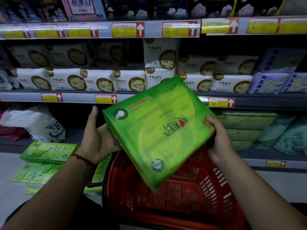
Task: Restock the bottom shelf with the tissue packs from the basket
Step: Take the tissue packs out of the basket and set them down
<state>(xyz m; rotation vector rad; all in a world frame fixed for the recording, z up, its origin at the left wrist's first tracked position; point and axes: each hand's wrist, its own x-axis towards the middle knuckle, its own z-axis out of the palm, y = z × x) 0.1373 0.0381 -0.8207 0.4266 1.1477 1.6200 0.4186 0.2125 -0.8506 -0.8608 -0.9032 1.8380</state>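
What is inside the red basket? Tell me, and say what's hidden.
The red basket shows only bare slotted floor and walls. The green tissue pack, held by the left hand and right hand, covers its far part; nothing can be seen there.

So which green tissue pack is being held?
The tilted pack over the red basket, left hand and right hand on its ends; others lie on the floor or bottom shelf.

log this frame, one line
left hand: holds green tissue pack | right hand: holds it too | pack: tilted, over red basket
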